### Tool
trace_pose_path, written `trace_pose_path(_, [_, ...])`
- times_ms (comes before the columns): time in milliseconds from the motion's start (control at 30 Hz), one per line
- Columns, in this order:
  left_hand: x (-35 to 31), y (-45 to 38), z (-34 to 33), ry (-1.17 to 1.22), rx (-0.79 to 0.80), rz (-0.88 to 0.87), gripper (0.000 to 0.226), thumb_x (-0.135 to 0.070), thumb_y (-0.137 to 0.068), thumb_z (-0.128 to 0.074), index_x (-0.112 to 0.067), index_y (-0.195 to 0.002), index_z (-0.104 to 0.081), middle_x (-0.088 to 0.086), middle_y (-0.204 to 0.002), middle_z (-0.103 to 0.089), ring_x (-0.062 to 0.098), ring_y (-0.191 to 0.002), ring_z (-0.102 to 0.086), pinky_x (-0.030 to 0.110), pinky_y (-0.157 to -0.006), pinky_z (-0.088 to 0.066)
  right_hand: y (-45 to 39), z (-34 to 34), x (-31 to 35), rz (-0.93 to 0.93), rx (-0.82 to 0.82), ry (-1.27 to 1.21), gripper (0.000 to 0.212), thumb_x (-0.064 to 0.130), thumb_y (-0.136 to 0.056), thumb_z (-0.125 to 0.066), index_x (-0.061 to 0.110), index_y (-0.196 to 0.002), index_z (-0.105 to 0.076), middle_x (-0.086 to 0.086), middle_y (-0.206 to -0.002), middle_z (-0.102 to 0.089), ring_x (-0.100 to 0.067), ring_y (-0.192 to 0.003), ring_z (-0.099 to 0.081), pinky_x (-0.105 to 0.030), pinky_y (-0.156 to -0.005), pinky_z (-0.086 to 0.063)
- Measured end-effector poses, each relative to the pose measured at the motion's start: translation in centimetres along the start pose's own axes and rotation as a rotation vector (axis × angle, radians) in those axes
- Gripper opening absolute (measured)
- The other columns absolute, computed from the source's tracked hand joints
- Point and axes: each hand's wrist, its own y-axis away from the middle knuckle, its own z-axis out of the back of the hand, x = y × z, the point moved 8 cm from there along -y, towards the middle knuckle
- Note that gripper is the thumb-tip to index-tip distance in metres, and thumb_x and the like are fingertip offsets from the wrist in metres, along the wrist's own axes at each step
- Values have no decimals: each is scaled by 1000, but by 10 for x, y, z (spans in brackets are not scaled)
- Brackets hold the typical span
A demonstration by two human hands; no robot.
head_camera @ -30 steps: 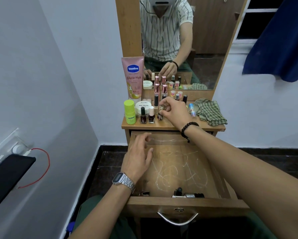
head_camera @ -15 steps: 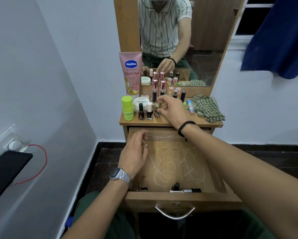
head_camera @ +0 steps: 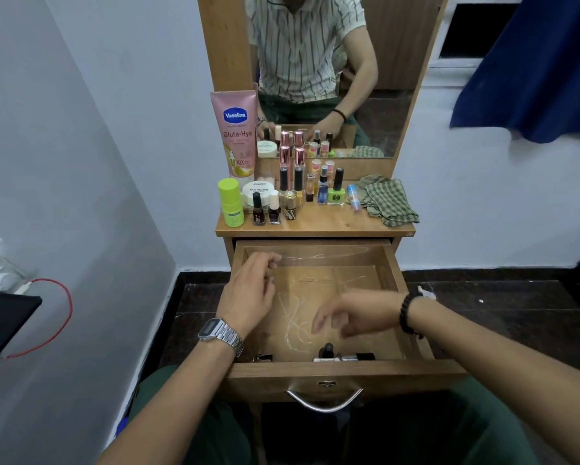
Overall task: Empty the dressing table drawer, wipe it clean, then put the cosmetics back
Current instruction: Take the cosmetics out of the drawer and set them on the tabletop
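Head view, centre of frame: open wooden drawer [head_camera: 318,370] pulled out below the wooden dressing table [head_camera: 332,223], chalky white scribbles across its floor. Left hand [head_camera: 248,293] hovering over the drawer's left half, fingers loosely curled and apart, holding nothing. Right hand [head_camera: 352,315], motion-blurred, low over the drawer's right half, fingers relaxed and apart, likewise holding nothing.

Not yet emptied: small dark bottle with a rounded cap [head_camera: 327,351] and slim black-and-silver tube [head_camera: 355,357] lying against the front wall at lower centre, a small dark item [head_camera: 263,357] in the lower left corner, too dim to identify.

Above, on the table: crowded cluster of small nail polish bottles [head_camera: 275,209], tall pink lotion tube [head_camera: 236,135] standing at upper left, green checked cloth [head_camera: 387,203] crumpled at right.

Risks, as judgement: pieces tucked under the near wall easily missed, then smeared or knocked during wiping; a hurried reach fumbling the round-capped bottle, sending it rolling; any further item set into that packed cluster toppling glass bottles off the table edge into the drawer or onto the floor.
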Motion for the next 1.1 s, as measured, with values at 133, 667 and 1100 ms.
trace_pose_path(133, [-4, 2, -9, -70, 49, -19, 35, -12, -86, -56, -27, -118, -51, -11, -112, -53, 8, -95, -54, 26, -70, -51, -2, -38, -7, 86, 25, -12, 49, 1, -87, -58, 37, -120, -60, 17, -114, -61, -3, -100, -57, -28, -88, -52])
trace_pose_path(667, [30, 8, -19, -286, 131, 260, 68, -23, -85, -57, -15, -146, -26, 5, -156, -17, 22, -144, -17, 38, -117, -21, 16, 77, -11, 10, -797, -308, 28, 29, -84, -71, 24, -111, -64, 11, -101, -67, 2, -90, -60, -17, -78, -51])
trace_pose_path(1100, [29, 5, -19, -281, 132, 247, 68, -25, -85, -55, -15, -146, -28, 5, -156, -19, 21, -144, -17, 37, -117, -22, -13, 170, -31, -244, -1116, -221, 19, 19, -83, -71, 15, -100, -65, 1, -92, -68, -11, -84, -62, -29, -78, -55])
